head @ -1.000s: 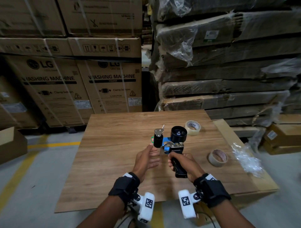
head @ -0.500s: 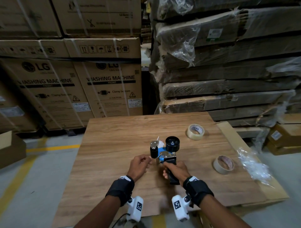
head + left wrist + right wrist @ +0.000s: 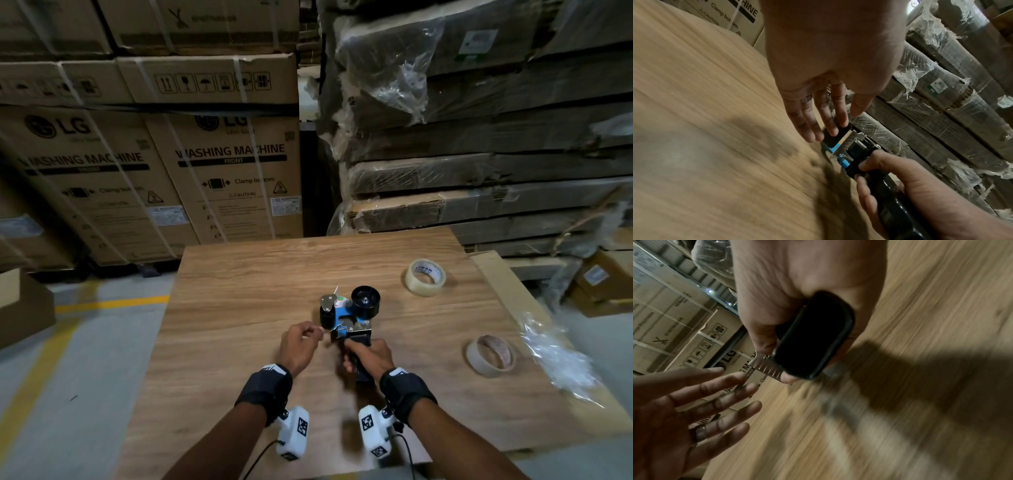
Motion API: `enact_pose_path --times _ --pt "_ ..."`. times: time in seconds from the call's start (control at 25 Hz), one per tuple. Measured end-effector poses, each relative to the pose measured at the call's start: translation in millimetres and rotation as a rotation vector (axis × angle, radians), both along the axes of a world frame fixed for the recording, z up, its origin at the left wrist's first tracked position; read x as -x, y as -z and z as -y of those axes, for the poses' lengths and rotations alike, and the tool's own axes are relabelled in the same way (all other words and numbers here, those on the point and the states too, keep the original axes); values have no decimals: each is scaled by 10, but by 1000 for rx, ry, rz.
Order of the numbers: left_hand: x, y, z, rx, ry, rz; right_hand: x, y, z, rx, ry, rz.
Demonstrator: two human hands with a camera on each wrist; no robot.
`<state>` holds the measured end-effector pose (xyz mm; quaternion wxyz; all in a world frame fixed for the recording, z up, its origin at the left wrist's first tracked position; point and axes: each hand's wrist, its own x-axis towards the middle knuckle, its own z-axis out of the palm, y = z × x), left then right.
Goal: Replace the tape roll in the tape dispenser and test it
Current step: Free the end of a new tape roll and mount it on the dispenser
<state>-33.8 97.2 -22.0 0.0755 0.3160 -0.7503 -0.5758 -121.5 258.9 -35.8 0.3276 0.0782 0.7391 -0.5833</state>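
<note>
My right hand (image 3: pixel 370 354) grips the black handle (image 3: pixel 813 337) of the blue and black tape dispenser (image 3: pixel 347 313), which is low over the wooden table (image 3: pixel 239 308). Its black roll hub (image 3: pixel 365 301) carries no roll. To the left of the dispenser's front end is my left hand (image 3: pixel 303 341), fingers (image 3: pixel 835 116) straight, their tips touching the black front flap (image 3: pixel 836 135). A clear tape roll (image 3: pixel 425 277) lies at the far right of the table. A brownish, nearly spent roll (image 3: pixel 491 355) lies nearer on the right.
Crumpled clear plastic (image 3: pixel 561 363) lies at the table's right edge on a cardboard sheet. Stacked washing machine boxes (image 3: pixel 222 171) and wrapped flat cartons (image 3: pixel 479 137) stand behind the table. A yellow floor line (image 3: pixel 109 303) runs on the left.
The dispenser has come down toward the table and nearer to me, still in my right hand. My left hand's fingers have straightened beside its front end.
</note>
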Motion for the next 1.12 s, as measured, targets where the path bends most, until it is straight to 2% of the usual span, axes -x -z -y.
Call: enact_pose_path --times 0.24,0.48,0.56,0.68,0.84,0.92,1.0,1.12 --pt "229 117 195 37 40 67 115 187 67 -31 3 24" --pt "425 60 336 59 84 -20 137 199 -4 54 -17 151" --pt "538 -39 374 54 104 -57 211 229 -69 13 -56 154" --pt "712 -152 401 9 134 -122 372 202 -272 -191 -143 1" --pt "952 -201 303 -65 187 -138 643 -93 -540 -200 65 -61" --pt "1033 -141 217 -37 199 -142 902 -176 -676 -328 99 -210" --pt "1070 -113 153 -36 194 -154 1215 -229 -733 -510 56 -369" --pt "1118 -129 56 3 174 -164 1702 -300 -696 -596 -39 -628"
